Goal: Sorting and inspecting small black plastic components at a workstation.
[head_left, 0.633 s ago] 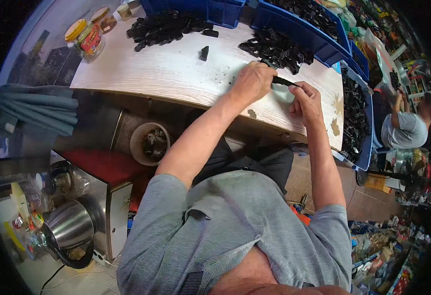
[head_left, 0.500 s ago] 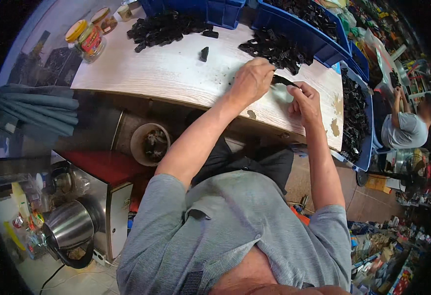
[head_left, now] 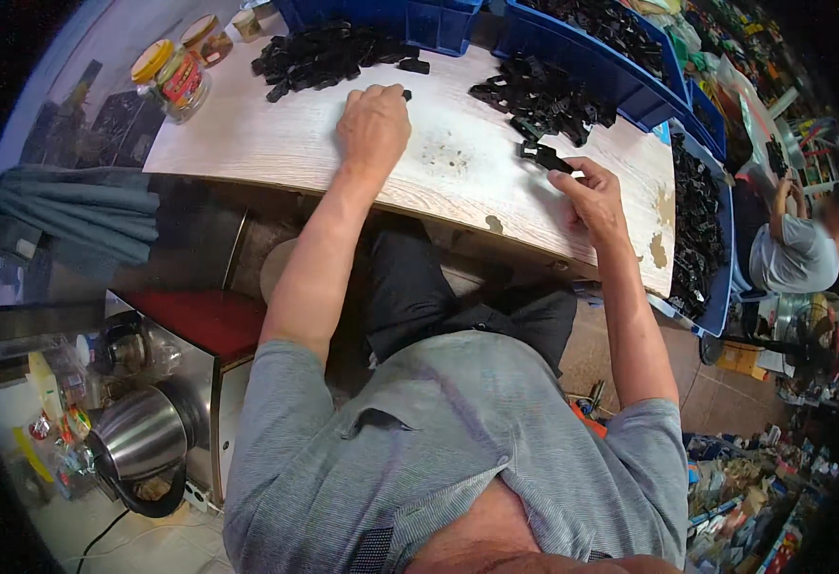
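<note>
My left hand [head_left: 375, 126] is over the left-middle of the white table, its fingers curled and closed on a small black plastic piece [head_left: 407, 95]. Only an edge of that piece shows past the fingertips. Farther right, my right hand [head_left: 594, 199] pinches a longer black plastic part [head_left: 546, 159] between thumb and fingers, its far end pointing left. Beyond the left hand lies a heap of black parts [head_left: 319, 59], with one loose piece [head_left: 414, 66] at its right end. A second heap [head_left: 544, 99] lies just beyond the part in my right hand.
Blue bins [head_left: 596, 67] of black parts line the table's far side, and another bin [head_left: 695, 230] stands at its right. Jars [head_left: 173, 81] stand at the far left corner. Dark crumbs dot the tabletop [head_left: 458, 124]. A co-worker [head_left: 794, 251] sits at far right.
My left hand has left the right hand's side and moved left to the lone black piece, closing on it. My right hand stays nearly in place, still holding the longer part.
</note>
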A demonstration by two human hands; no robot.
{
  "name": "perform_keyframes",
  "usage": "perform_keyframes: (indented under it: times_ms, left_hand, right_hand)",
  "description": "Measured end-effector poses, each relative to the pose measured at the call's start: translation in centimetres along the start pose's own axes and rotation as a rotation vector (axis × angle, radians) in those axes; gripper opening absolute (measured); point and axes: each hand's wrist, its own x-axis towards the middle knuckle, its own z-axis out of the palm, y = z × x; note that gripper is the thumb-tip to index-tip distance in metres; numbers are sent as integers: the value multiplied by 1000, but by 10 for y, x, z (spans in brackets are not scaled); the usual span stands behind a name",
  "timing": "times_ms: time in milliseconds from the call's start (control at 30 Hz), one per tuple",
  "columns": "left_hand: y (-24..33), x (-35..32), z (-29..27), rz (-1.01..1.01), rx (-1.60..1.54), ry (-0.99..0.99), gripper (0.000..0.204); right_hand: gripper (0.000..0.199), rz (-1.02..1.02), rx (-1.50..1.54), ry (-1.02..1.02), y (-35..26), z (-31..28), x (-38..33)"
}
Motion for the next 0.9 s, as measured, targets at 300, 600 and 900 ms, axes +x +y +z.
perform_keyframes:
  times_ms: [300, 600, 900]
  left_hand:
    - [-19, 13, -4, -17, -38, -89, 23]
    - [38, -20, -7, -9, -499, -213, 27]
    - [105, -28, 14, 340, -738, -295, 24]
  right_hand:
    - [42, 0, -64, 31, -8, 3, -6]
    - [38, -41, -66, -41, -10, 11, -7]
    - [31, -71, -157, -101, 1, 7, 5]
